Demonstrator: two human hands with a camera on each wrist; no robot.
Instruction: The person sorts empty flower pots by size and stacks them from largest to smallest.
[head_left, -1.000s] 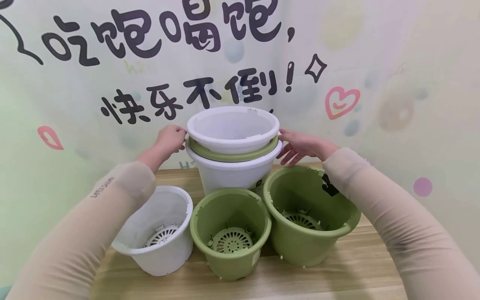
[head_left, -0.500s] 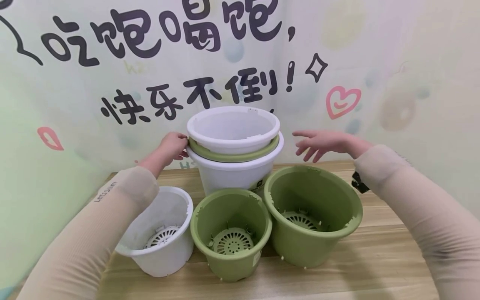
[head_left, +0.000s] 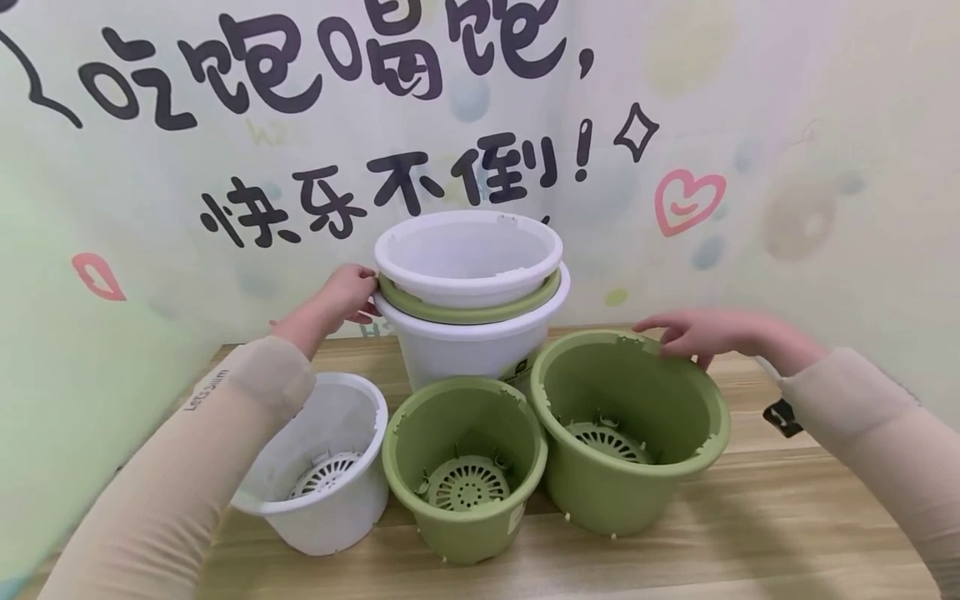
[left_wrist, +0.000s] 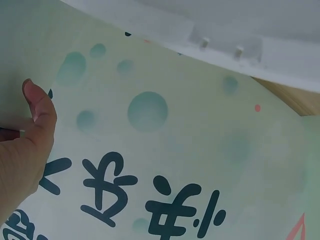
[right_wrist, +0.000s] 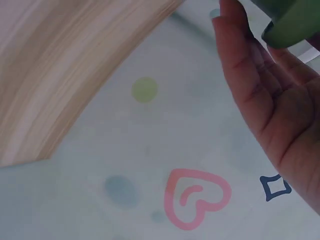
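Three flowerpots stand nested at the back: a white pot (head_left: 465, 250) on top, a green rim (head_left: 472, 312) below it and a larger white pot (head_left: 450, 358) at the bottom. My left hand (head_left: 347, 292) touches the left side of the stack at the rims; its fingertips are partly hidden. In the left wrist view my left thumb (left_wrist: 42, 112) is bent. My right hand (head_left: 708, 332) is at the back rim of the large green pot (head_left: 622, 492), with loosely bent fingers. In the right wrist view its fingers (right_wrist: 247, 82) lie beside the green rim (right_wrist: 295, 30).
In the front row stand a small white pot (head_left: 330, 521) at left and a small green pot (head_left: 465, 533) in the middle, both with slotted bottoms. All stand on a wooden table (head_left: 750, 533). Behind is a cloth backdrop (head_left: 750, 100) with large black lettering.
My right hand has left the right side of the stack and moved right and down to the large green pot. My left hand has stayed at the stack; the pots have not visibly moved.
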